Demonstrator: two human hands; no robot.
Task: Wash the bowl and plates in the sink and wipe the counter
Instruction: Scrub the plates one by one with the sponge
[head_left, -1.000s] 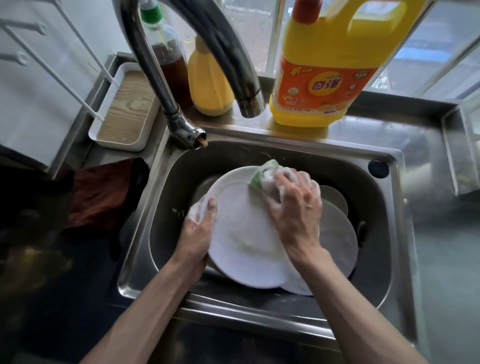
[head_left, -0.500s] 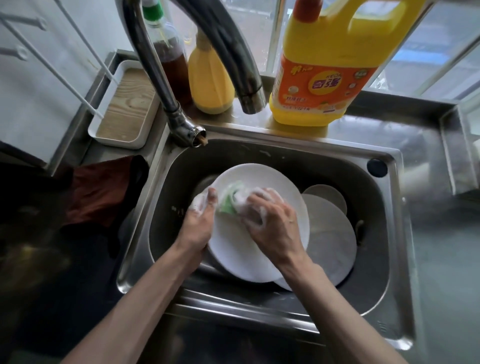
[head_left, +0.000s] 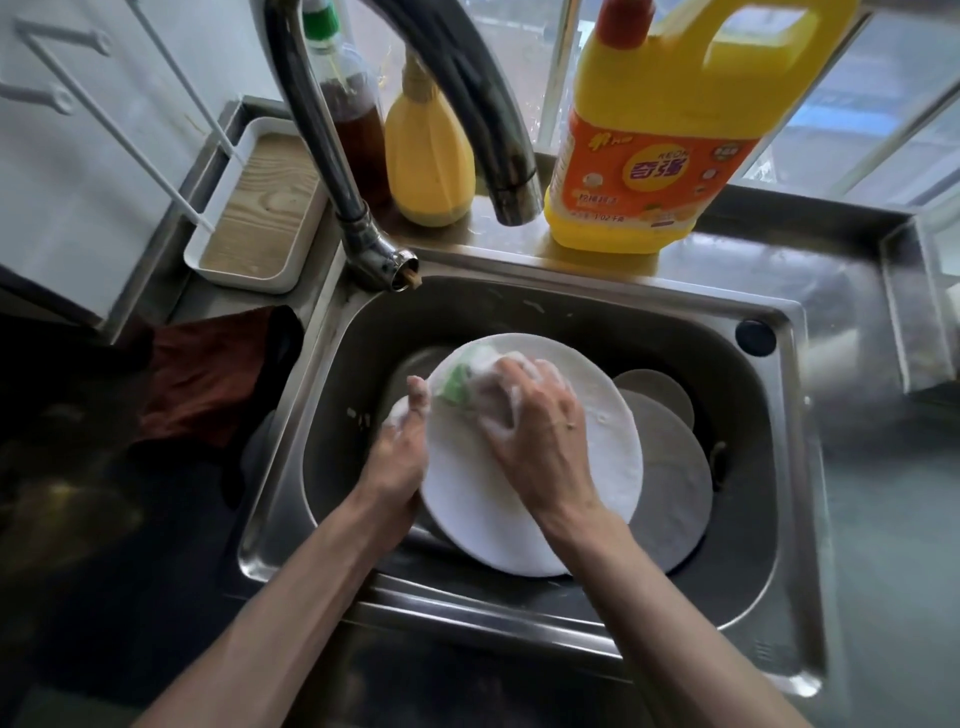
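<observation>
Stainless-steel counter (head_left: 893, 519) surrounds a steel sink (head_left: 623, 317) below a window. Large round white plate (head_left: 545, 519) is tilted inside the basin, overlapping a second grey-white plate (head_left: 670, 467) and a smaller round dish (head_left: 657, 389) to its right. Left hand (head_left: 400, 447) grips the white plate's left rim, thumb on the face, foam on the fingers. Right hand (head_left: 535, 431) is curled over a green-and-white soapy sponge (head_left: 457, 382), pressing it against the plate's upper part. Curved metal faucet (head_left: 467, 104) arches overhead. Yellow detergent jug with orange label (head_left: 654, 156) and yellow squeeze bottle (head_left: 428, 156) stand behind the sink. Dark red cloth (head_left: 202, 379) lies left of the basin.
</observation>
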